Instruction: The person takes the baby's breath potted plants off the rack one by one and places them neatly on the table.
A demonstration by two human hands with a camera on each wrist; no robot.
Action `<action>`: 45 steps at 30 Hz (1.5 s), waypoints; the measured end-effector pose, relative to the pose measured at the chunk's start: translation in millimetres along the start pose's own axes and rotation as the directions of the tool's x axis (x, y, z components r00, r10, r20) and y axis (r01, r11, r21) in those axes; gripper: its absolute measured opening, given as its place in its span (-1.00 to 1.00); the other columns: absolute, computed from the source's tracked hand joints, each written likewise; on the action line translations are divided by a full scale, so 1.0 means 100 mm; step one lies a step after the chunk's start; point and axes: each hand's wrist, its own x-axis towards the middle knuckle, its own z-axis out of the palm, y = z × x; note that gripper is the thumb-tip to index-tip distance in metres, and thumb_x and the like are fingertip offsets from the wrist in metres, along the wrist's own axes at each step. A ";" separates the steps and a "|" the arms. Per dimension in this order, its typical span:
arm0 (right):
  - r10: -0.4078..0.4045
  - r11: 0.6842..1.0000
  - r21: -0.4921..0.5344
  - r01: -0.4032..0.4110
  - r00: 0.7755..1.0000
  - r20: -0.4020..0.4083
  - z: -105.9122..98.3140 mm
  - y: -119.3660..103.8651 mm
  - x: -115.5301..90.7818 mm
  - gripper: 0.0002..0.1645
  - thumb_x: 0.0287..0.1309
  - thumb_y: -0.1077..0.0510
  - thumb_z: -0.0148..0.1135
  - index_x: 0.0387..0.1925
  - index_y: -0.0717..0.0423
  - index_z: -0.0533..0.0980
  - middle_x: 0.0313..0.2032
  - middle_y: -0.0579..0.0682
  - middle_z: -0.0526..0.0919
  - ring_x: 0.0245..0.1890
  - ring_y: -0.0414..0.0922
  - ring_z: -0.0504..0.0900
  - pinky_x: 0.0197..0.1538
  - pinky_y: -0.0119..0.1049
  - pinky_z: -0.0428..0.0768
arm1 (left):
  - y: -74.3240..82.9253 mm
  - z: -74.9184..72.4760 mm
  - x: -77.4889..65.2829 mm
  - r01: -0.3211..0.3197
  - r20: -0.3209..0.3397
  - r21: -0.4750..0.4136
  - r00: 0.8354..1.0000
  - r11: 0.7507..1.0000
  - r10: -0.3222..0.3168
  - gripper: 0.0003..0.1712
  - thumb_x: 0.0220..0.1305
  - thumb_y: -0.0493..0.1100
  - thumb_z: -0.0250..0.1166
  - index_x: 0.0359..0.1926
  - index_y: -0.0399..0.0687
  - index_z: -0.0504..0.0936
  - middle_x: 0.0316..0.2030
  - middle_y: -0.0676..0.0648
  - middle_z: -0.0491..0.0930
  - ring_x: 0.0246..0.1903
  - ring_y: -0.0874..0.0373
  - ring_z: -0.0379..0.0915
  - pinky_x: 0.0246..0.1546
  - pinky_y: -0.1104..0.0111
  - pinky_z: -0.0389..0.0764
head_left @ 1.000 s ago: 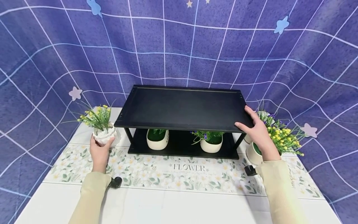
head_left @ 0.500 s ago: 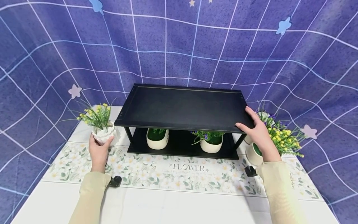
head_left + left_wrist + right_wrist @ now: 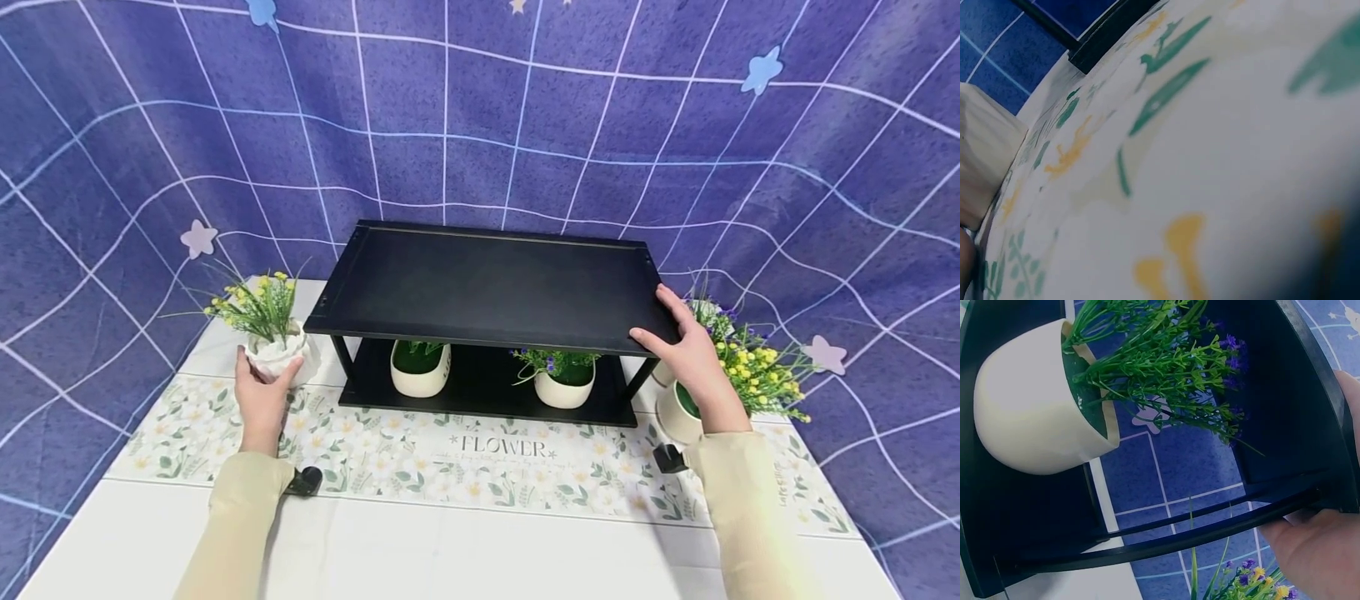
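At the left, my left hand (image 3: 264, 410) has its thumb and fingers around a crinkled white flowerpot (image 3: 276, 360), which holds grass and small yellow flowers. The pot (image 3: 985, 153) shows at the left edge of the left wrist view, with a bit of a finger below it. My right hand (image 3: 693, 354) grips the right front corner of a black two-tier shelf (image 3: 487, 287), thumb over the front edge and fingers along the side. On the lower tier stand a cream pot with green filling (image 3: 417, 379) and a cream pot with purple flowers (image 3: 562, 390), also filling the right wrist view.
Right of the shelf, beside my right forearm, stand several potted plants, one with yellow flowers (image 3: 757, 375). A floral runner (image 3: 487, 479) marked FLOWER crosses the white table (image 3: 450, 554). A blue grid-patterned curtain (image 3: 480, 108) hangs behind the shelf.
The head view shifts slightly. My left hand edges a little farther up along the white pot; my right hand stays at the shelf corner.
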 end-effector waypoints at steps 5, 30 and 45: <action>0.004 1.000 -0.009 -0.004 1.000 -0.002 0.01 0.01 0.00 0.01 0.18 -0.11 0.31 0.52 -0.07 0.01 0.55 -0.08 -0.07 0.52 0.10 -0.06 0.47 0.11 0.04 | 0.06 0.00 -0.01 0.024 0.008 -0.057 1.000 0.998 -0.024 0.18 0.17 -0.15 0.39 0.54 0.13 -0.27 0.55 0.01 -0.22 0.51 0.26 -0.24 0.47 0.51 -0.08; 0.005 1.000 -0.009 -0.005 1.000 0.006 0.00 0.00 0.02 0.01 0.18 -0.12 0.30 0.52 -0.08 0.00 0.55 -0.09 -0.08 0.52 0.11 -0.06 0.48 0.11 0.03 | 0.67 0.06 -0.27 0.036 -0.084 -0.289 0.995 0.957 -0.063 0.12 0.21 -0.14 0.36 0.54 0.03 -0.23 0.56 0.04 -0.28 0.52 0.29 -0.43 0.50 0.46 -0.18; -0.009 1.000 -0.008 0.009 1.000 0.002 0.00 0.00 0.02 0.00 0.19 -0.08 0.31 0.52 -0.06 0.00 0.55 -0.08 -0.07 0.53 0.09 -0.07 0.48 0.10 0.03 | 0.80 0.19 -0.50 0.033 -0.123 -0.248 0.990 0.968 -0.065 0.01 0.24 -0.12 0.33 0.53 -0.04 -0.11 0.54 -0.04 -0.08 0.52 0.25 -0.28 0.49 0.50 -0.25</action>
